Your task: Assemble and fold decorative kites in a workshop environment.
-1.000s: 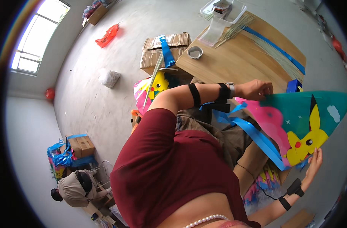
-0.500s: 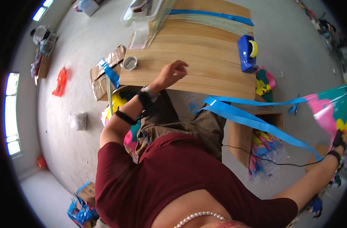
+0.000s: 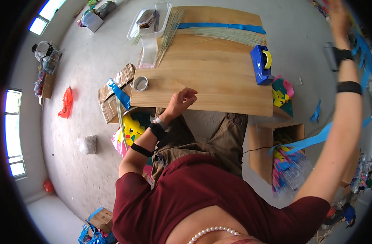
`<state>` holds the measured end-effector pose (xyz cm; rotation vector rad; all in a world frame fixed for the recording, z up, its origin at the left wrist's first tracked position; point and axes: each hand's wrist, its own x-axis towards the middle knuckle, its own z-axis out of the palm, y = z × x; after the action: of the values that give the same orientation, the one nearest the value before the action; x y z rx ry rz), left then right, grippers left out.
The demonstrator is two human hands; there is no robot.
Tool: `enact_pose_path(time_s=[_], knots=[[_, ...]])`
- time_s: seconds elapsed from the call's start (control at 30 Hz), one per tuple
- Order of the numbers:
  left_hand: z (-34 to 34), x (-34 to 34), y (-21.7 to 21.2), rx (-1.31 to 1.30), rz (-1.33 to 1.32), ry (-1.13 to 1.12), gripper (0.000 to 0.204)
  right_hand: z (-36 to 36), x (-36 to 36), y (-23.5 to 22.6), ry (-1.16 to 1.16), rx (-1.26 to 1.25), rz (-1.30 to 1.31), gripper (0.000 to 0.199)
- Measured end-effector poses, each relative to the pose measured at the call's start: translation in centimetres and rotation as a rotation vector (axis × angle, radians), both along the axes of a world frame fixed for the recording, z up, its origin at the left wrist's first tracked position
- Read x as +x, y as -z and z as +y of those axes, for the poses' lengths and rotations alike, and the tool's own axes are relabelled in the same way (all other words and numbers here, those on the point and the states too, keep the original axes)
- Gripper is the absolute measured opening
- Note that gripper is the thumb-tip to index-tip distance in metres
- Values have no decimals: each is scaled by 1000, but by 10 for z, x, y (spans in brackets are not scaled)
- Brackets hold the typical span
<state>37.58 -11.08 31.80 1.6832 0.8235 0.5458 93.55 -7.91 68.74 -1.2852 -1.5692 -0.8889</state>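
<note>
**A:** So what are your hands doing right now?

**B:** Your left hand [image 3: 182, 99] is resting at the near edge of the wooden table [image 3: 210, 77], closer to the left corner. The fingers are curling loosely inward, not gripping anything that I can see. The nearest thing is a small roll of clear tape [image 3: 141, 83], sitting by the table's left edge, near the hand but not touching it.

**A:** And the right one?

**B:** Your right hand [image 3: 336, 16] is reaching way up and out past the table's right side, at the rim of the view. It's blurring badly, so I can't tell if it's open or closed. Blue ribbon [image 3: 367, 61] is trailing down beside your wrist and forearm, and more of it is hanging over the open cardboard box [image 3: 275, 148] below the table's near right corner.

**A:** Anything else on the table?

**B:** A blue tape dispenser [image 3: 262, 65] is sitting by the right edge. A long blue strip [image 3: 220, 27] is lying across thin sticks [image 3: 218, 35] along the far edge, and a clear plastic tray [image 3: 149, 20] is hanging over the far left corner.
</note>
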Motion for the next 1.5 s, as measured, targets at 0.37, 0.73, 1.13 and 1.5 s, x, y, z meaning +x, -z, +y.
enact_pose_path(time_s=[0.37,0.73,1.13,1.5], knots=[[-3,-29,4,163,-24,-158,22,41,-256,377,-59,-411,439,8],[19,-20,46,714,279,-135,29,-64,-344,490,130,-625,416,9],[37,-51,80,996,424,-146,31,-112,-325,474,146,-736,359,12],[56,-103,76,768,340,-514,48,-115,-323,476,118,-764,404,11]])
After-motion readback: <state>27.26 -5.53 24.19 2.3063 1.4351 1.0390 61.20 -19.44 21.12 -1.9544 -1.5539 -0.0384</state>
